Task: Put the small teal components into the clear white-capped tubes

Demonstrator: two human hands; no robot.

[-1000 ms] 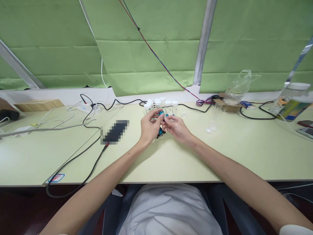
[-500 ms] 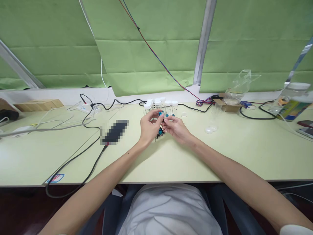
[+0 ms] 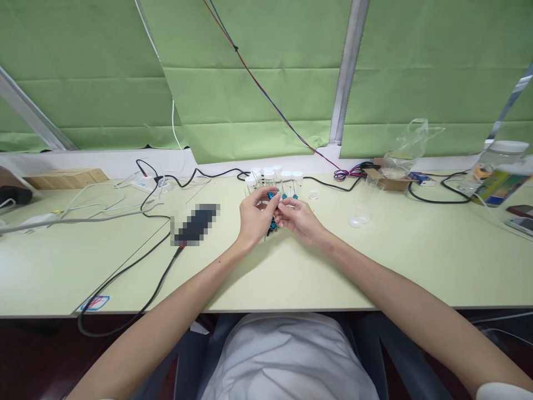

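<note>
My left hand (image 3: 255, 216) and my right hand (image 3: 302, 221) meet over the middle of the table. A small shiny blue piece (image 3: 271, 195) is pinched between the left thumb and fingers. The right fingertips are pressed together right beside it; whatever they hold is hidden. Below the hands lies a small cluster of blue and black pieces (image 3: 272, 225), partly covered by them. Just behind the hands stand several clear tubes with white caps (image 3: 268, 174), and blue pieces (image 3: 295, 196) show near their lower ends. One loose white cap (image 3: 313, 195) lies to the right.
Several clear empty-looking tubes (image 3: 361, 216) lie to the right, near a cardboard box (image 3: 393, 182) with a plastic bag (image 3: 410, 147). A blurred-out dark device (image 3: 197, 225) with a black cable (image 3: 160, 289) is on the left. A large jar (image 3: 502, 172) stands far right.
The blue piece at the left fingertips has shifted slightly to the left and turned a little. Both hands stay almost in place.
</note>
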